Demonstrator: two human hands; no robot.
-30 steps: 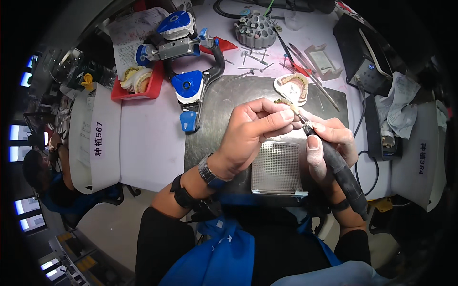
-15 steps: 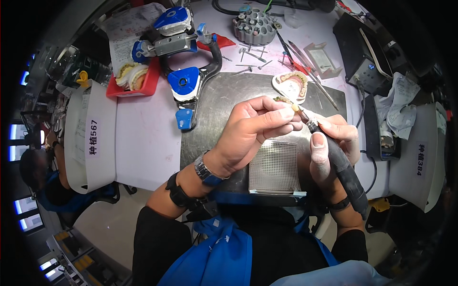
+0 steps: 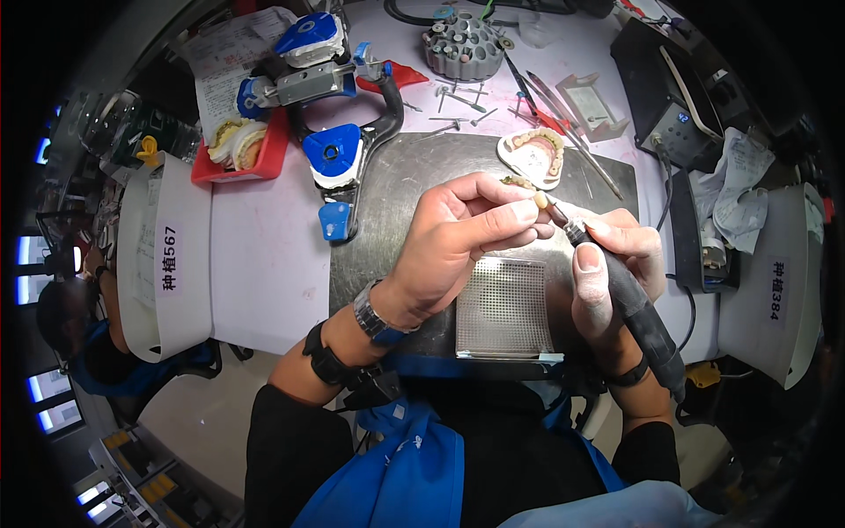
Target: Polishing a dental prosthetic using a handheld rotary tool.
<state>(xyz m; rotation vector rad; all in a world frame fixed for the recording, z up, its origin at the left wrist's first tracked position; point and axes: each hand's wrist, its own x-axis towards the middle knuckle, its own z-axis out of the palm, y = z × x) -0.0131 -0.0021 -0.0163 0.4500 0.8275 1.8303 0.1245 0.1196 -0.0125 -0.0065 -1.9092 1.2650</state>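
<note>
My left hand pinches a small tooth-coloured dental piece between thumb and fingertips; its far end looks greenish-gold. Most of the piece is hidden by the fingers. My right hand grips a black rotary handpiece like a pen. The handpiece's narrow tip points up-left and meets the dental piece or lies very close to it; contact is too small to make out. Just beyond the fingertips lies a white dental cast with a row of teeth. Below the hands is a square perforated grille in the metal bench plate.
A blue-and-black articulator stands left of the plate, beside a red tray with dental casts. Farther back are a grey bur holder, loose burs and long tools. A black control box stands right. Another person sits far left.
The whole view has shifted slightly left. Both hands keep nearly the same pose; the dental piece seems turned a little, showing more of its tooth-coloured face by the tip.
</note>
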